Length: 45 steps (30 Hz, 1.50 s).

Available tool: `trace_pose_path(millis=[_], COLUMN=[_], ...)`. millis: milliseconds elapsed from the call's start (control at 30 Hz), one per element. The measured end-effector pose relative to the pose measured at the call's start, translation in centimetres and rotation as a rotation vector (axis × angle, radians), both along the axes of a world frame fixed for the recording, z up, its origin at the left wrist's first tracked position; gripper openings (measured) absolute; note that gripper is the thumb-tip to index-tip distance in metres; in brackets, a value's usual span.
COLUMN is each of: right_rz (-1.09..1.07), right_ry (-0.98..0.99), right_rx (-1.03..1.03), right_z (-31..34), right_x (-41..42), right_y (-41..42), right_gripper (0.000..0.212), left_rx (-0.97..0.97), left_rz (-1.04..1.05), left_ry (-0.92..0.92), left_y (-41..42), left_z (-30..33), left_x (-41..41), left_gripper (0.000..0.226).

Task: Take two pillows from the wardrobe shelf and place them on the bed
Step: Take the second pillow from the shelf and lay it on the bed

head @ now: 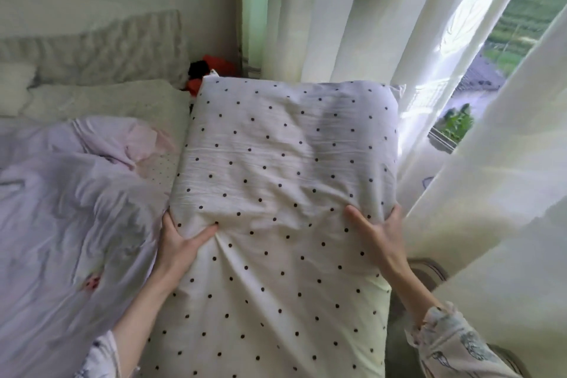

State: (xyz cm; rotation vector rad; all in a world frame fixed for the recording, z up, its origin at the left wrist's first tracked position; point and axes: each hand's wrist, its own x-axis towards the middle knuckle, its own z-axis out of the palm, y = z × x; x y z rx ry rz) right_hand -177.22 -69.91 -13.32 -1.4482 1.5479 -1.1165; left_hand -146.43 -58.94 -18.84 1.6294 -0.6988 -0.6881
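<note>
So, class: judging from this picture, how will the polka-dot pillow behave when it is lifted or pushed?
The polka-dot pillow probably feels soft and floppy: its cover dents and creases where the left hand pinches it. It is likely light for its bulk, since the right hand steadies it with spread fingers. It seems unlikely to roll.

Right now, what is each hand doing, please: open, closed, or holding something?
Left hand: closed on the near-left edge of the white black-dotted fabric pillow.
Right hand: closed on the same pillow's near-right edge.
</note>
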Motion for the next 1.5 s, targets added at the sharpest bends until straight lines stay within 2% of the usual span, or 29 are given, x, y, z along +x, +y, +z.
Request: trace_pose_path(millis=[167, 367, 600, 833, 1133, 1233, 1367, 1500], right_rz=[0.127, 0.253, 0.479, 0.605, 0.670, 0.675, 0.678, 0.697], right_ry=[0.016, -0.007, -0.063, -0.066, -0.076, -0.063, -0.063, -0.046], right_rx=[-0.020, 0.014, 0.053, 0.049, -0.020, -0.018, 0.005, 0.005], right_z=[0.9, 1.2, 0.6, 2.5, 2.8, 2.2, 1.5, 2.3], right_x=[4.9, 11.2, 20.6, 29.6, 41.8, 46.8, 54.4, 62.6], right_y=[-9.8, -20.0, -32.1, -45.4, -58.0, -61.6, -67.1, -72.6], right_gripper=[0.088, 0.084, 0.096, 0.096, 0.093, 0.094, 0.094, 0.092], left_rx=[0.048, 0.017, 0.004, -0.009, 0.017, 0.031, 0.027, 0.023], left_rz=[0.151, 0.301, 0.483, 0.610, 0.706, 0.705, 0.698, 0.702], left_ry=[-0.017, -0.037, -0.065, -0.112, -0.051, -0.038, 0.015, 0.057], left_y=[-5.4, -11.0, -18.4, -29.2, -39.7, -42.9, -48.1, -53.5], left_z=[0.5, 2.9, 4.4, 5.7, 5.8, 5.3, 4.4, 4.2], left_x=[3.1, 6.7, 11.2, 16.6, 25.3, 30.1, 37.6, 45.8], left_gripper=[0.093, 0.090, 0.087, 0.079, 0.092, 0.090, 0.108, 0.112])
